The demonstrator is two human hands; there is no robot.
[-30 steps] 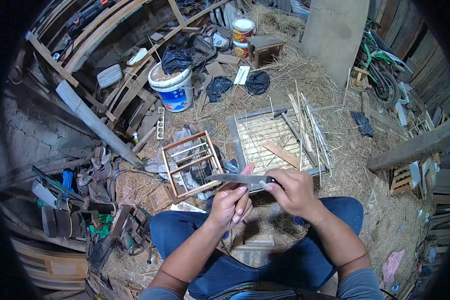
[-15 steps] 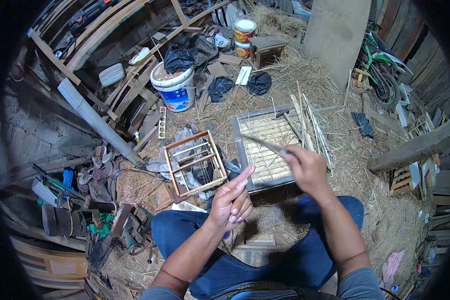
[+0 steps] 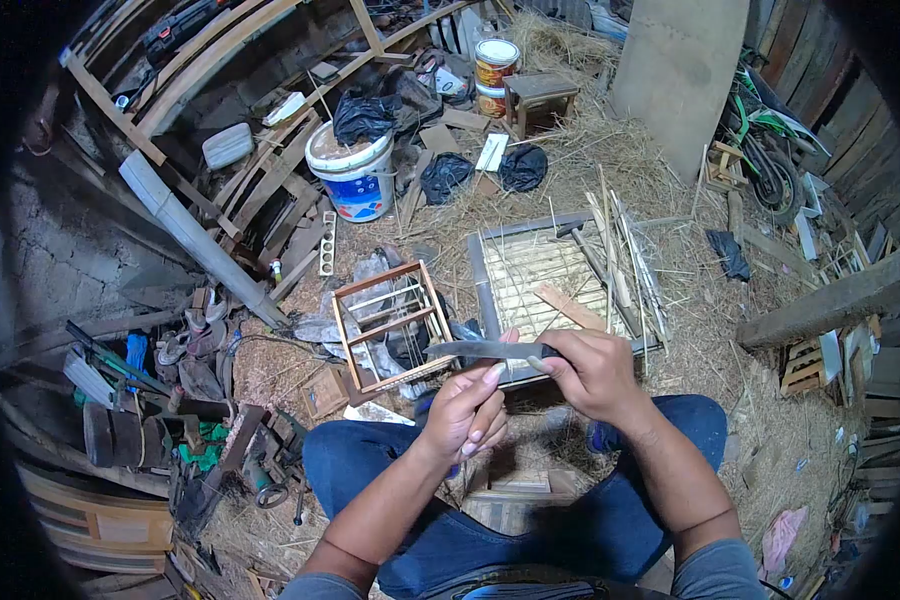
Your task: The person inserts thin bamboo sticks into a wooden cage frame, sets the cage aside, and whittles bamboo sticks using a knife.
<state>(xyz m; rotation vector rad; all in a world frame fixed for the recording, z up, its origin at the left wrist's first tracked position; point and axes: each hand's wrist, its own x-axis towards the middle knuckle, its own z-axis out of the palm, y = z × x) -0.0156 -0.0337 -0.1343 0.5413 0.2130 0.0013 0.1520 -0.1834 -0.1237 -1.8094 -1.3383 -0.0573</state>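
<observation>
A knife (image 3: 485, 349) with a dark handle is in my right hand (image 3: 592, 375), its blade pointing left across the fingertips of my left hand. My left hand (image 3: 468, 410) is closed, thumb against fingers; whatever it pinches is too small or hidden to make out. Beyond the hands, a slatted panel with a grey frame (image 3: 484, 290) lies on the straw, bearing a hammer (image 3: 595, 262), thin sticks (image 3: 625, 260) and a flat wood piece (image 3: 568, 306). Left of it stands a small wooden frame (image 3: 388, 325) with strips inside.
A white bucket (image 3: 355, 185) with a black bag stands at the upper left. Behind are stacked paint cans (image 3: 495, 75) and a small stool (image 3: 542, 92). A thick beam (image 3: 825, 300) juts in from the right. A motorbike (image 3: 770, 150) stands at the upper right.
Half a second ago the knife was raised away from my left hand, angled up and left. My right hand has brought it back down and left, over the left fingertips.
</observation>
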